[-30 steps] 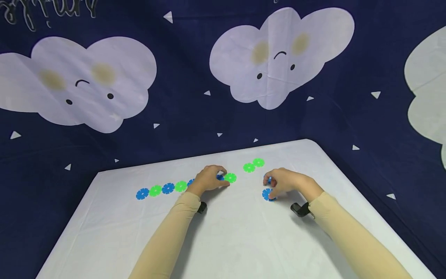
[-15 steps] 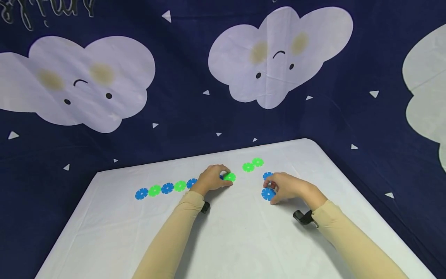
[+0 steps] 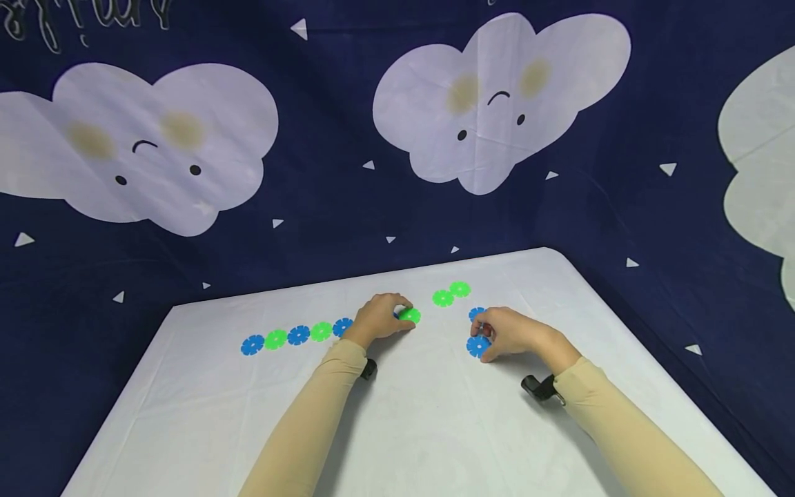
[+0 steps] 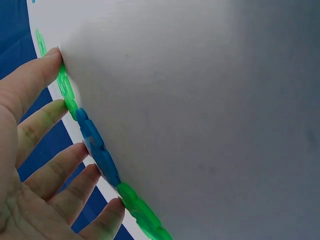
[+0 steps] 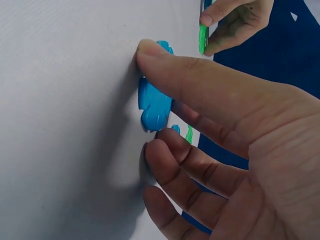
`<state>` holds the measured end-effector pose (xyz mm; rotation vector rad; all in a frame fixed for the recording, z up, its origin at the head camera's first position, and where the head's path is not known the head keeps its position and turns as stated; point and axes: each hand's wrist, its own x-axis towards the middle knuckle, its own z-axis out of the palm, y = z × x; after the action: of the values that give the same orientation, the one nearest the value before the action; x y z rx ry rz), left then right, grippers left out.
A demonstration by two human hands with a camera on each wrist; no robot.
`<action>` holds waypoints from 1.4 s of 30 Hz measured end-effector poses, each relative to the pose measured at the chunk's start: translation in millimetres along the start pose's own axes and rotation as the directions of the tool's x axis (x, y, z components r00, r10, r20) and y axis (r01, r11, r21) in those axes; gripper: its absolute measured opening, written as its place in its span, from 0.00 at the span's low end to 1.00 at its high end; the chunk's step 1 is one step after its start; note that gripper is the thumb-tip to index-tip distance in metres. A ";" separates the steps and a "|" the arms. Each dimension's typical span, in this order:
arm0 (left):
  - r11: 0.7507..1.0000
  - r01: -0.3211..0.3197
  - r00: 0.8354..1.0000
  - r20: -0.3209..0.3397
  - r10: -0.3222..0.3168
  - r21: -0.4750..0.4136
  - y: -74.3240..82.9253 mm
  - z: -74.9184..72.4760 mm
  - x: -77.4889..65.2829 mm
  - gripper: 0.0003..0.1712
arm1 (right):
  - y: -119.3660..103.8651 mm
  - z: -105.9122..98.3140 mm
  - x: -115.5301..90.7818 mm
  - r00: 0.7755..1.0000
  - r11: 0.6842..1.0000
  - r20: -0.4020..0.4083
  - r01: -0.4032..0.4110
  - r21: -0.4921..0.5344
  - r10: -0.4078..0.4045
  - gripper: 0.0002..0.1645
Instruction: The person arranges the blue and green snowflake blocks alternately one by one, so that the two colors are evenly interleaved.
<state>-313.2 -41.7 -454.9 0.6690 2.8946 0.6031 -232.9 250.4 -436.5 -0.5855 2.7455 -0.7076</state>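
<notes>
Blue and green notched plastic snowflake discs lie on the white table. In the head view, my left hand (image 3: 380, 319) is over the right part of a row, its thumb and index finger around the end green disc (image 3: 409, 316). The left wrist view has this green disc (image 4: 66, 89) between thumb and index finger, the other fingers along a blue disc (image 4: 97, 147) and another green disc (image 4: 142, 212). My right hand (image 3: 511, 331) pinches a blue disc (image 3: 479, 346) by its edges; the right wrist view shows this blue disc (image 5: 156, 102) under the thumb.
Leftward the row goes on in alternating colours from a blue disc (image 3: 252, 345). Past my right fingers lies another blue disc (image 3: 477, 314). Two green discs (image 3: 443, 298) sit farther back, edges overlapping. Beyond the white table (image 3: 397, 428) hangs a dark blue cloth (image 3: 335, 207) with clouds.
Over the last second my right hand has shifted slightly toward me, its thumb now at the blue disc's near edge. My left fingers have slid a little right onto the green disc.
</notes>
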 end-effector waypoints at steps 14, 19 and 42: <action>0.999 0.033 0.999 -0.012 -0.033 -0.019 3.1 0.8 -0.5 0.26 | 1.9 3.7 -3.3 1.000 0.999 0.016 0.016 0.041 -0.016 0.29; 0.999 0.033 0.999 -0.018 -0.033 -0.018 4.7 0.2 -1.2 0.26 | 1.9 2.8 -5.1 0.999 0.999 0.024 0.033 0.019 -0.033 0.31; 0.999 0.043 0.999 -0.003 -0.044 -0.023 3.9 -2.5 0.0 0.25 | 9.3 4.2 11.9 0.998 0.996 -0.039 0.054 0.072 -0.051 0.28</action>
<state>-312.1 -39.4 -451.1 0.6009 2.8925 0.6320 -245.0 251.0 -446.4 -0.6368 2.7341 -0.8357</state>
